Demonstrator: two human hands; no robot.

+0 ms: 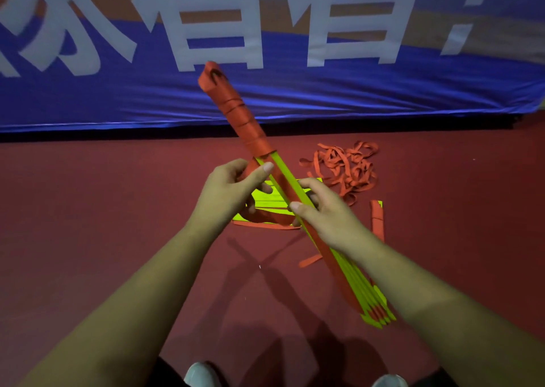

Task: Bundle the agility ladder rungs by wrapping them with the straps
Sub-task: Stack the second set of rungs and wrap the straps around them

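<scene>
A bundle of yellow-green ladder rungs (364, 286) slants from lower right up toward the centre. Its upper half is wound in red strap (239, 112). My right hand (321, 209) grips the bundle at its middle, thumb on top. My left hand (233, 189) pinches the red strap just below the wound part, thumb pressed on it beside the bundle. Below the hands a second stack of yellow-green rungs (265, 203) lies on the floor with a red strap across it.
A tangled pile of loose red strap (345, 168) lies on the red floor (88, 209) to the right of the hands. A short red strap piece (377, 218) lies near it. A blue banner (295, 91) with white characters runs along the back. My shoes (200, 375) show at the bottom.
</scene>
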